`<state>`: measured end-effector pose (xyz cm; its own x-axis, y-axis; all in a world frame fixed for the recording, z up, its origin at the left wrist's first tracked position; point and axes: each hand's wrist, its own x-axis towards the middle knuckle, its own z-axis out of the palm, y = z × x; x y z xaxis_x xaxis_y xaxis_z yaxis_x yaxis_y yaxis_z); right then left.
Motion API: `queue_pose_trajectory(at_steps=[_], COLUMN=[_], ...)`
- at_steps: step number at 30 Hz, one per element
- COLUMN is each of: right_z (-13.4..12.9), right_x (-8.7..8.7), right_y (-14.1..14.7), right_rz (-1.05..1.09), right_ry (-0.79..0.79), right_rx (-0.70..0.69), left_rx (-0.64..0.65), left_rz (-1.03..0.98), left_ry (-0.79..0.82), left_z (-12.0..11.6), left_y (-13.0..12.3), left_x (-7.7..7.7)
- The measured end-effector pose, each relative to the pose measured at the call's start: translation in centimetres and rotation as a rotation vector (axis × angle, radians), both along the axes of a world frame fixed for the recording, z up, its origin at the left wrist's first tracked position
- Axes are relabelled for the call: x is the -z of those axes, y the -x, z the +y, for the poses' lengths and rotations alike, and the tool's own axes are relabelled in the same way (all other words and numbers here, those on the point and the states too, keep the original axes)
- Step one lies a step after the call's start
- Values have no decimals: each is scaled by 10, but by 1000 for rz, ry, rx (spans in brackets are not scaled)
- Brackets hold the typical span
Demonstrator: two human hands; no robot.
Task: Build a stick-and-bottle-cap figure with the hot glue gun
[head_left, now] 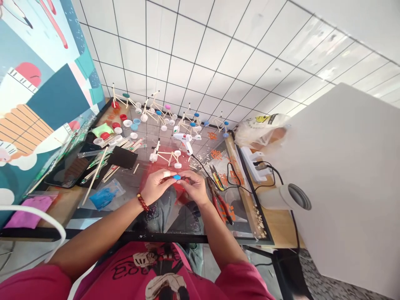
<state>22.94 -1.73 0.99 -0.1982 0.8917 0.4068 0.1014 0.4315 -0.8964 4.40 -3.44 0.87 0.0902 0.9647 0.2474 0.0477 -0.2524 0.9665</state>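
One blue piece (176,177) near centre, fingertips of left hand (160,183) and right hand (194,187) clamped on it, just nearside of the stick model (171,158); reads as hand-shaping, next move likely calls for light, even pressure.

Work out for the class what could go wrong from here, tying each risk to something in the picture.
The small blue piece, pinched between the left hand and right hand, might slip and drop.

The black cord of the white glue gun runs near the right hand; a snag could pull the gun into the stick model beside it.

The red-handled pliers lie beside the right forearm, so a sideways sweep might knock them.
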Motion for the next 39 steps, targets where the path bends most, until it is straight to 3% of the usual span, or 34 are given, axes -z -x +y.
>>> queue_pose_trajectory(at_steps=[5, 13, 23, 25, 28, 32, 35, 37, 39], right_z=[0, -1, -1, 1, 8, 26, 49, 65, 78], right_x=[-2, -3, -1, 4, 5, -17, -35, -38, -34], right_y=[0, -1, -1, -3, -11, -24, -25, -17, -6], right_rz=[-19, -8, -43, -47, -13, -58, -125, -96, -39], right_ry=[10, 40, 20, 18, 42, 3, -78, -61, -9], right_rx=[3, 19, 68, 96, 175, 312, 298, 280, 263], left_rx=[-17, 51, 30, -11, -103, -360, -555, -561, -486], left_rz=[36, -121, -119, -62, 103, 165, 140, 185, 243], left_ry=[-12, 162, 129, 85, -108, -322, -340, -304, -226], left_z=[0, -1, 1, -1, -5, -12, -3, 12, 31], left_y=[-1, -2, -2, -1, 6, 29, 52, 64, 69], left_x=[-2, 1, 3, 0, -13, -34, -40, -40, -37])
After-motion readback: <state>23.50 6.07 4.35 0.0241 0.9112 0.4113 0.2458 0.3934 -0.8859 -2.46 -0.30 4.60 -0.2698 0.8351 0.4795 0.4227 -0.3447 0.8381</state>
